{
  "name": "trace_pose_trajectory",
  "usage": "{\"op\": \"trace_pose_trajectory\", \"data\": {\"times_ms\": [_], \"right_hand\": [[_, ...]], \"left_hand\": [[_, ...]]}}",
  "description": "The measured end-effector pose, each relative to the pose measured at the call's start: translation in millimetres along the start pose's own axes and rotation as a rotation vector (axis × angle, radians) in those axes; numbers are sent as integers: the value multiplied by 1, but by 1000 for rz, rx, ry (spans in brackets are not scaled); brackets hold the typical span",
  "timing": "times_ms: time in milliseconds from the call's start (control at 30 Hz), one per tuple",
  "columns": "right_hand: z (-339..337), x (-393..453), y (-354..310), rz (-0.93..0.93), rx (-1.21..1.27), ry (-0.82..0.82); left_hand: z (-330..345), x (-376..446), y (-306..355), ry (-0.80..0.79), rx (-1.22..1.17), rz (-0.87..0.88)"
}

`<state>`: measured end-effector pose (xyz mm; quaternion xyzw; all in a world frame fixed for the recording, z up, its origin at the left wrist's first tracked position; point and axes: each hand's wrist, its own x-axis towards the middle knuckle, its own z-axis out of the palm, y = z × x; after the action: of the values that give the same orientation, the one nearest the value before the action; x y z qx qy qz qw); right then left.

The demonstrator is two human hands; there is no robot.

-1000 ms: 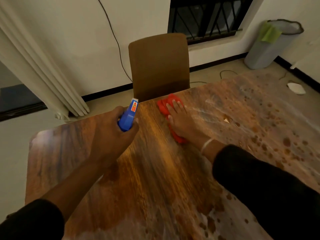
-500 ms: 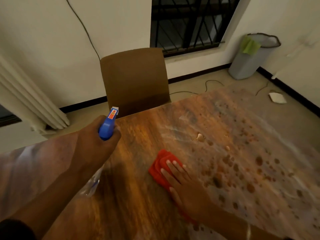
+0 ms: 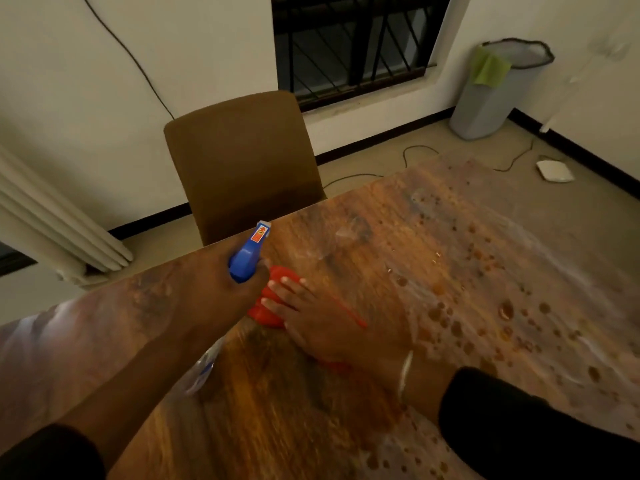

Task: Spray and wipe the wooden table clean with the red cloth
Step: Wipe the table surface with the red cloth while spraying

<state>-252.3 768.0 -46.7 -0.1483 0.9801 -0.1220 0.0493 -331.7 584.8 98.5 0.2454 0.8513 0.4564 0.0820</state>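
Left hand [image 3: 221, 292] in a curled grip, raised; right hand [image 3: 322, 323] flat, fingers straight.

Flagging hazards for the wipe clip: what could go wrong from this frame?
1. The left hand holds the spray bottle right above the right hand and red cloth; the arms may collide.
2. Droplets on the wooden table lie right of the cloth; wiping elsewhere could miss them.
3. Wet streaks near the table's right edge may drip onto the floor.
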Motion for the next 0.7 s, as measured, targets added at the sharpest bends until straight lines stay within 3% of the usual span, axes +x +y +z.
{"op": "trace_pose_trajectory", "data": {"times_ms": [100, 200, 267, 367, 500, 600, 700], "right_hand": [[-15, 64, 16, 66, -37, 16], [-39, 106, 53, 370, -2, 43], [-39, 108, 73, 414, -28, 93], [-32, 64, 66, 320, 34, 77], [-31, -14, 51, 363, 44, 109], [-26, -72, 43, 364, -135, 257], [-16, -98, 33, 378, -93, 255]], "left_hand": [[12, 7, 7, -32, -105, -121], [19, 9, 10, -34, -60, -75], [22, 11, 13, -31, -33, -60], [32, 17, 23, -157, 19, -93], [64, 28, 49, -367, 76, -66], [93, 37, 71, -401, 60, -29], [114, 49, 88, -359, 81, 4]]}}
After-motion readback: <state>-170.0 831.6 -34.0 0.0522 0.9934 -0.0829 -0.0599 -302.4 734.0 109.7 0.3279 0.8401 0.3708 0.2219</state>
